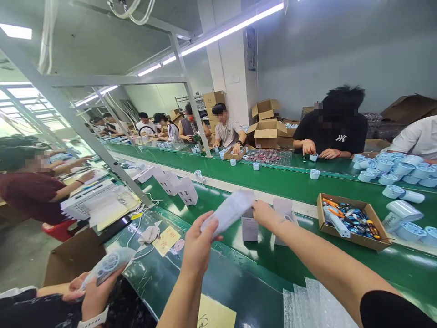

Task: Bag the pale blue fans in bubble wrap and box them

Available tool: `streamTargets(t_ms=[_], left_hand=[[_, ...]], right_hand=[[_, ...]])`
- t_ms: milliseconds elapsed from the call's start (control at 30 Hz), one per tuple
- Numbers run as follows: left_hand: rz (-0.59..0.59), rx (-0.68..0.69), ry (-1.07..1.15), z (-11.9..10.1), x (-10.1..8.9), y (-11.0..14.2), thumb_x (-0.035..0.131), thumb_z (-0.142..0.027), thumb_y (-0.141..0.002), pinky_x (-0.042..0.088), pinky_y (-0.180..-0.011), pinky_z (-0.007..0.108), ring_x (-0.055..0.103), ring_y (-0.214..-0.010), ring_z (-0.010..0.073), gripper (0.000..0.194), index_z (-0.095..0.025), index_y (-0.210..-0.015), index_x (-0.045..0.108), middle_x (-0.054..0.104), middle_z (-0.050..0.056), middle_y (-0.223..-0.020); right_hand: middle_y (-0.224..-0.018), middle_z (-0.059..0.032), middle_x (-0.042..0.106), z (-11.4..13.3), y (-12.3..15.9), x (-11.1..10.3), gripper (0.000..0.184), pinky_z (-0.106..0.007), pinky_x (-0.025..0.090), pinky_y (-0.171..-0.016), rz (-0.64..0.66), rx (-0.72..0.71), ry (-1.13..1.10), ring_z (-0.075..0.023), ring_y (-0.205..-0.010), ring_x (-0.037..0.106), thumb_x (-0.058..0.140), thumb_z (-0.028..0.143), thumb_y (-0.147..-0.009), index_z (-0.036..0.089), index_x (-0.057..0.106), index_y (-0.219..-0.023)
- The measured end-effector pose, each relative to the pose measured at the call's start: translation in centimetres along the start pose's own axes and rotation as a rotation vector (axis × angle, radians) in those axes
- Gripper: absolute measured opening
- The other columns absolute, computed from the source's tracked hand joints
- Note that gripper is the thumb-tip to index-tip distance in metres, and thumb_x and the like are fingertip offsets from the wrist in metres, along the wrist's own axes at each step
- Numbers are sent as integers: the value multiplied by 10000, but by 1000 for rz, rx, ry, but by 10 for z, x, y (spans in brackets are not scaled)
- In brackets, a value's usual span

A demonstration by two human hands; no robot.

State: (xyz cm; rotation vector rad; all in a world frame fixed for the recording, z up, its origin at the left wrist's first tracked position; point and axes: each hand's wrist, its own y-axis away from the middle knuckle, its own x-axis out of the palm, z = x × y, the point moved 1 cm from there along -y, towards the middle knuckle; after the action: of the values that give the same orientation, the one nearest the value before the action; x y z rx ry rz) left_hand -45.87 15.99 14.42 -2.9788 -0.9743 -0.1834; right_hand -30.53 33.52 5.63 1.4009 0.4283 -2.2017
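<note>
My left hand is closed around the lower end of a long item in a translucent white plastic bag, thumb on top. The bag slants up to the right above the green conveyor, and what is inside is blurred. At its upper end is my right hand, fingers bent; they are partly hidden, and I cannot tell whether they grip the bag or a box edge. Just below the right hand stands a white carton, with another white carton partly behind my forearm.
At left, a co-worker's hands hold another bagged item. White boxes stand along the belt. A cardboard tray of tools and parts lies right, near piled light-blue round parts. Clear plastic bags lie in front. Several people work opposite.
</note>
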Motion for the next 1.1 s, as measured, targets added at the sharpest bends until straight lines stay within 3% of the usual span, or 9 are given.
streamTargets(t_ms=[167,267,433,567,633,733,867,967,1100], left_hand=[[245,27,-537,-5,34,-53,635,-348,-737,512,-528,260,601,-679,161,377,-133,-1046,601,652,67,-870],[403,246,-1105,-19,36,-63,588,-225,-773,506,-675,292,615,-773,181,259,-182,-1029,590,654,41,-886],[862,756,-1782,-49,61,-38,503,-37,-755,469,-741,349,588,-891,239,286,-170,-1000,567,621,96,-1025],[1101,1064,-1786,-43,83,-11,475,-54,-781,457,-761,382,544,-920,259,259,-174,-994,559,603,100,-998],[1045,1003,-1758,-35,84,-14,468,-50,-782,455,-787,376,544,-925,246,267,-165,-1004,561,602,104,-1025],[903,732,-1730,-28,83,-37,490,-49,-769,460,-823,335,578,-942,221,302,-161,-1036,577,620,100,-1072],[912,502,-1837,-26,98,-63,569,-77,-710,488,-760,314,637,-880,238,261,-159,-946,644,669,110,-944],[951,519,-1849,-21,116,-67,588,-96,-714,489,-761,325,636,-879,250,205,-155,-897,657,668,123,-932],[1211,758,-1788,3,122,-62,633,-84,-709,468,-802,355,586,-983,281,349,-148,-1051,605,631,136,-1063]], right_hand=[[-1087,-127,562,-7,28,20,383,-356,396,-937,-55,-50,-210,-246,-1074,532,536,146,-768,143,533,-1150],[-1270,-140,460,-13,33,25,495,-370,399,-963,-52,-124,-347,-252,-1160,487,628,245,-730,169,500,-1203],[-1178,-103,550,-15,30,34,663,-421,423,-943,-34,-217,-512,-269,-1073,545,734,196,-604,175,464,-1210],[-1172,-84,570,-20,30,38,679,-431,417,-949,-62,-205,-577,-287,-1096,530,749,195,-594,198,455,-1206],[-1148,-84,581,-24,33,36,684,-425,433,-919,-70,-168,-587,-289,-1078,543,759,204,-591,198,443,-1197],[-1093,-95,594,-23,38,33,724,-417,458,-847,-64,-105,-581,-294,-1021,574,780,221,-574,183,404,-1191],[-1126,-84,588,-4,40,34,705,-375,452,-844,-29,-141,-564,-269,-1003,585,764,187,-570,203,412,-1181],[-1171,-104,577,5,38,35,705,-383,445,-855,-19,-152,-549,-281,-1030,579,726,156,-594,196,402,-1219],[-1252,-112,539,-3,38,32,737,-408,414,-934,-20,-152,-538,-299,-1138,525,751,157,-578,208,416,-1232]])
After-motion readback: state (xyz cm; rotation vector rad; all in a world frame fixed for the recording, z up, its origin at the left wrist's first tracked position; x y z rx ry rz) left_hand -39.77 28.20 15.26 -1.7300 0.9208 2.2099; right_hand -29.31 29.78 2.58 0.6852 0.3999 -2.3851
